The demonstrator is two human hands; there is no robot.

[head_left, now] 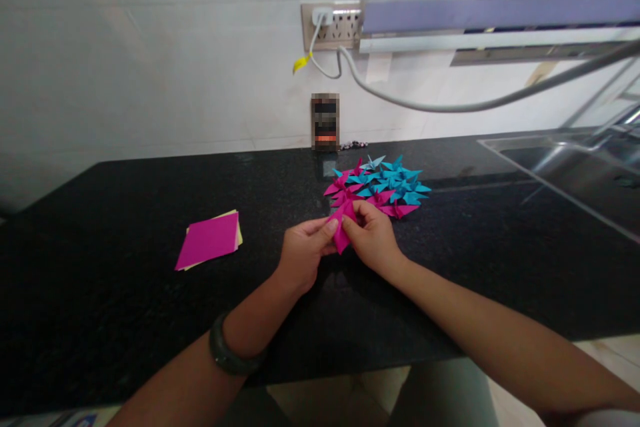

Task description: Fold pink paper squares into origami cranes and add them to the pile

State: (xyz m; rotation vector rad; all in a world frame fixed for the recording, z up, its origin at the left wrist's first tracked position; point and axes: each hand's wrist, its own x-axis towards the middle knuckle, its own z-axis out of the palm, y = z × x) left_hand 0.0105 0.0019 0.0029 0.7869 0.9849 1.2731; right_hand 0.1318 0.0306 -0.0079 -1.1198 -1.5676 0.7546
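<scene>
**Head view: both hands pinching one folded magenta paper piece**

Head camera shows my left hand [301, 250] and right hand [373, 238] meeting over the polished black stone counter [125, 200]. Both are closed narrowly, fingertips pinching the same partly folded magenta paper piece [343, 225], held just above the counter and just in front of the finished pile, I judge so that creases can be pressed from both sides.

Count: one pile of folded magenta and teal paper cranes [384, 185], overlapping too closely to number. One flat stack of square paper sheets, magenta on top with yellow beneath [209, 239], lies well apart to the left, within reach. One dark wristband [229, 352] on the left wrist. One wall socket strip [333, 25] holds a white plug.
</scene>
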